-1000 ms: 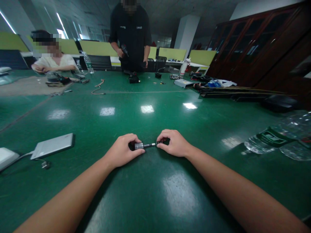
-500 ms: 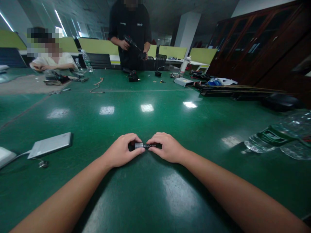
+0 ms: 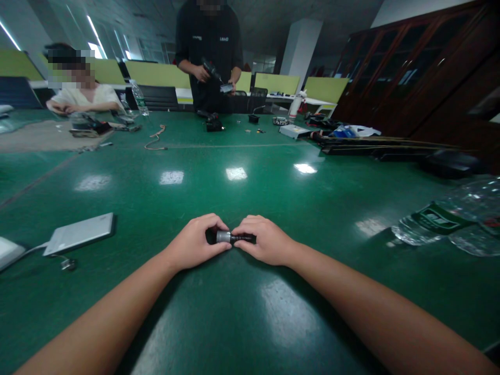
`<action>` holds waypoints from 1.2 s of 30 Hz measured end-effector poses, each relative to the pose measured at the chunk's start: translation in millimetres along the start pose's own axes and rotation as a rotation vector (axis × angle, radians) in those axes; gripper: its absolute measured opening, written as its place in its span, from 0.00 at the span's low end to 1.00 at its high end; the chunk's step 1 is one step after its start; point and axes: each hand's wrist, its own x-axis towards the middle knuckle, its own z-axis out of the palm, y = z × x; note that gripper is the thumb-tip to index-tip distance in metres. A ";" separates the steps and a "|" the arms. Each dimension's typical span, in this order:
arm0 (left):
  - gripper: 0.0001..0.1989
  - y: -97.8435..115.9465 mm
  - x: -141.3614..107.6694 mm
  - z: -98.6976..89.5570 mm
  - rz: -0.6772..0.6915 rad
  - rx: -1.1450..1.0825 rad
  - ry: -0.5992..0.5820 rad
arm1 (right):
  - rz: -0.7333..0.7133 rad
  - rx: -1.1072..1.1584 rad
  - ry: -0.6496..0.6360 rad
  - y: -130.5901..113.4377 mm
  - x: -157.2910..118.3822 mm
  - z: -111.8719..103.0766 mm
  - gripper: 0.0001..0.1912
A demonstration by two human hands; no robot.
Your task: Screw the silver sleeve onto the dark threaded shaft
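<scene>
Right hand (image 3: 265, 240)'s pinching the dark coil (image 3: 242, 237), now slid close to the metal cylinder (image 3: 223, 237) left hand (image 3: 200, 242)'s gripping, so seems mostly threaded on.

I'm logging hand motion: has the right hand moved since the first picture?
Yes, the right hand has moved left, away from the bottle at right, toward the left hand.
</scene>
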 end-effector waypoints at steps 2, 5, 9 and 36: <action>0.09 -0.2 0.2 0.7 -0.002 0.008 -0.003 | 0.001 -0.006 -0.001 0.0 0.2 -0.1 0.09; 0.10 -0.8 0.3 1.6 -0.004 0.018 -0.008 | 0.006 -0.012 0.004 0.1 0.4 0.0 0.08; 0.10 -2.1 -0.1 1.9 -0.004 0.017 -0.011 | 0.010 -0.004 0.009 0.1 0.2 -0.1 0.08; 0.11 -1.8 0.0 1.8 -0.012 0.034 -0.011 | 0.041 0.008 0.011 0.2 -1.6 -7.4 0.07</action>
